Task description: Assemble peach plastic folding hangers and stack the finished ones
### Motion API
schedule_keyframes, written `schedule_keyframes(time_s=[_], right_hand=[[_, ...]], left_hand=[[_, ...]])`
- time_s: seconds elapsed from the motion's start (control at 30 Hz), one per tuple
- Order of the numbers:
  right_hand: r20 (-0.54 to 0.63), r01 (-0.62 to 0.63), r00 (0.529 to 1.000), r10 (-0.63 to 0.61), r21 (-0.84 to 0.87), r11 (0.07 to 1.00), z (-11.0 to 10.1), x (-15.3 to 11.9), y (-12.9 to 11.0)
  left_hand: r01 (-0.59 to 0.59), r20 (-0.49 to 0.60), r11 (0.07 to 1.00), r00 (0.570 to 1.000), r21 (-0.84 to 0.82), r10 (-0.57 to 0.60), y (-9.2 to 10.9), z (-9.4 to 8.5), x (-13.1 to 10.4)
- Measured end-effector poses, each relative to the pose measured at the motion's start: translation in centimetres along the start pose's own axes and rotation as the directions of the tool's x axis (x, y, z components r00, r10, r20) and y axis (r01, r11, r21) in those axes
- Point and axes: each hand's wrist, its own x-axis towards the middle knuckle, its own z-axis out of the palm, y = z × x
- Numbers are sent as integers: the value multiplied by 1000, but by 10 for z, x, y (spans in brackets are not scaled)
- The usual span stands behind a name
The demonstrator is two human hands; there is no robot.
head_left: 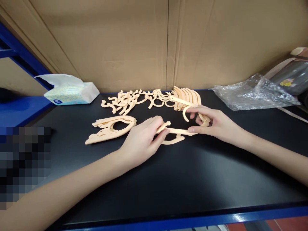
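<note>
Over the black tabletop, my right hand (211, 123) grips a cream plastic folding hanger (179, 131) near its hook, which curls out past the fingertips. One arm of the hanger reaches left to my left hand (146, 136), whose thumb and fingers pinch a small cream piece at that end. How the pieces join is hidden by the fingers. Beneath the hands, a curved cream part (174, 140) shows in part. Left of my left hand lies a folded cream hanger (112, 126).
Loose cream hanger hooks and arms (125, 101) lie at the back, beside a row of curved arms (186, 96). A tissue pack (72, 91) sits back left, a clear plastic bag (255, 93) back right. Cardboard (134, 45) stands behind; a blue edge (192, 223) runs in front.
</note>
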Motion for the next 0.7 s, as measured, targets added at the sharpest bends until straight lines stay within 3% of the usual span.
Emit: schedule_keyframes(time_s=[0.13, 0.33, 0.53, 0.7], right_hand=[[82, -102, 993, 90, 152, 983, -4, 3, 9], [147, -149, 983, 108, 314, 938, -9, 7, 15], [191, -204, 972, 137, 392, 897, -14, 10, 15], [157, -224, 971, 178, 355, 908, -14, 11, 15]], left_hand=[[-23, 15, 999, 1000, -30, 23, 1, 0, 0], [-25, 44, 999, 999, -35, 26, 4, -3, -1], [82, 20, 992, 996, 97, -84, 5, -6, 0], [104, 83, 982, 990, 159, -118, 5, -6, 0]])
